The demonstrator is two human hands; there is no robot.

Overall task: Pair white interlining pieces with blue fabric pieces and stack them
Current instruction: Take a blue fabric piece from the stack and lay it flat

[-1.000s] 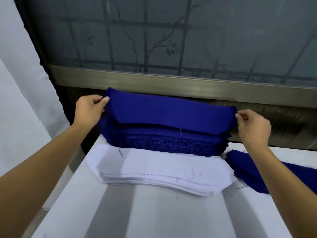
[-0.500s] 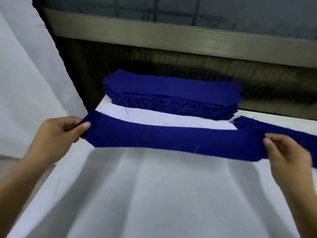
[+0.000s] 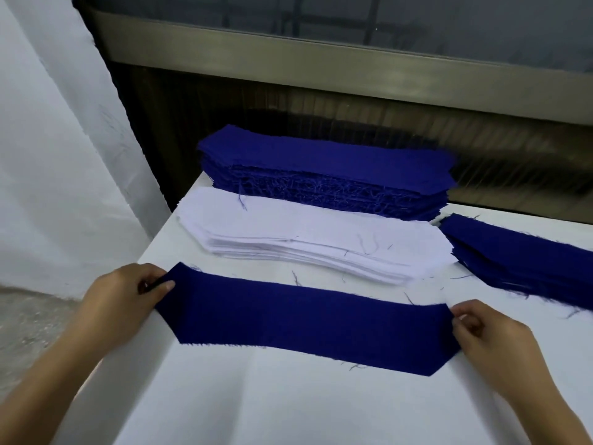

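Near the front edge of the table (image 3: 288, 409), left hand (image 3: 128, 297) and right hand (image 3: 491, 342) pinch the ends of one flat blue fabric piece (image 3: 305, 322); next, probably, a sheet from the white interlining stack (image 3: 305, 236) behind must cover it.

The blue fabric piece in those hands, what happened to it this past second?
The blue fabric piece came off the tall blue stack, toward the person, down onto the white table. Left hand and right hand still pinch its ends. White interlining stack stayed put.
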